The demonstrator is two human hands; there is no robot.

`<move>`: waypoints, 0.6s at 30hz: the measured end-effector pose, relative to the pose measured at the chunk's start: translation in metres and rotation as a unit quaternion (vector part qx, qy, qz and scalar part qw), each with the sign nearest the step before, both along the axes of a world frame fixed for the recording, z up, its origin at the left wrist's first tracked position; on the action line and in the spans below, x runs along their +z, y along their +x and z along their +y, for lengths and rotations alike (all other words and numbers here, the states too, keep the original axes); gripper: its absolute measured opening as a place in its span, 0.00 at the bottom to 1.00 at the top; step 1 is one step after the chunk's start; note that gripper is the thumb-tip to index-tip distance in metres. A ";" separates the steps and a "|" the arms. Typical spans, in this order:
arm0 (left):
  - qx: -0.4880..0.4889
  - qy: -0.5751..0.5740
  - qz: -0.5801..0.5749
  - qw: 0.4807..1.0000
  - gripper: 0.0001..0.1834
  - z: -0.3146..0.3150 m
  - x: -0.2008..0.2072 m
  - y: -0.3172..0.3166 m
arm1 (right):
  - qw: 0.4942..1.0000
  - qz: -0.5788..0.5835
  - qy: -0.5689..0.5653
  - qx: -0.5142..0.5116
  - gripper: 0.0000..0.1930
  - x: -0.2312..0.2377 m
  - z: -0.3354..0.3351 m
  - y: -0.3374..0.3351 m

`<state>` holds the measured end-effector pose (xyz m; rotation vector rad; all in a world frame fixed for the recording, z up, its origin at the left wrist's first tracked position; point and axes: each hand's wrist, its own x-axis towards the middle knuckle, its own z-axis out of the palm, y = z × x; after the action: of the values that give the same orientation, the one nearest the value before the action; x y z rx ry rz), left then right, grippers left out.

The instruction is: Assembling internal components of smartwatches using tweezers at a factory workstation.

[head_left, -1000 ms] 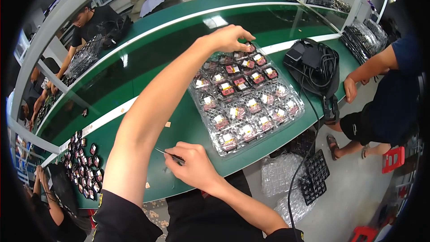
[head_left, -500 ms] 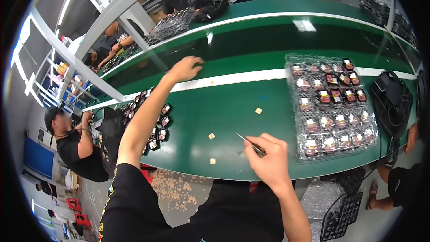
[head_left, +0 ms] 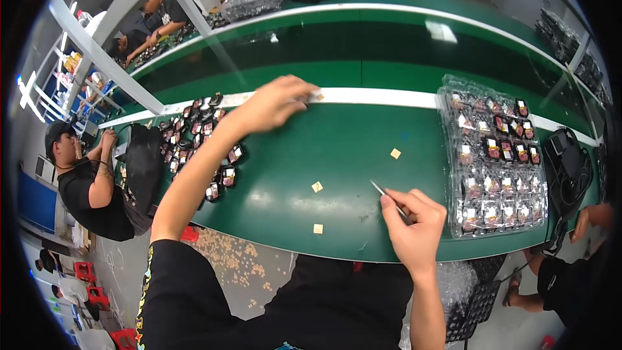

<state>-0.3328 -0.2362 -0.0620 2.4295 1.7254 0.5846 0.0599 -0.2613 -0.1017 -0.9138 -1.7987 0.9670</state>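
Nearest the person, the right hand (head_left: 414, 227) is hovering over the green table (head_left: 337, 149), its fingers pinching slim metal tweezers (head_left: 387, 198) whose tips are pointing up and left. Three small tan squares (head_left: 317, 186) are lying loose on the table just left of that hand. Farther out, the left hand (head_left: 275, 104) is reaching to the white stripe (head_left: 376, 96), fingers pressed together on a small tan piece (head_left: 318, 96); motion blur is hiding the grip. A clear tray (head_left: 495, 155) of small parts is sitting to the right, and a second tray (head_left: 207, 139) lies beneath the left forearm.
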 end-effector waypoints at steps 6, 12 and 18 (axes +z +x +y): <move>-0.126 -0.065 -0.052 0.989 0.33 -0.053 -0.003 0.105 | 0.999 -0.026 -0.015 -0.035 0.07 0.001 0.001 0.000; -0.035 0.031 -0.060 0.997 0.50 -0.063 -0.015 0.115 | 0.999 0.015 -0.024 -0.023 0.08 -0.007 0.005 -0.003; -0.080 0.009 -0.076 0.994 0.40 -0.060 -0.032 0.114 | 0.999 -0.011 -0.032 -0.017 0.08 -0.004 0.005 -0.005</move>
<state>-0.2192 -0.2958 -0.0941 2.4358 1.4584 0.7450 0.0546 -0.2563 -0.1056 -0.9965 -1.7737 1.0006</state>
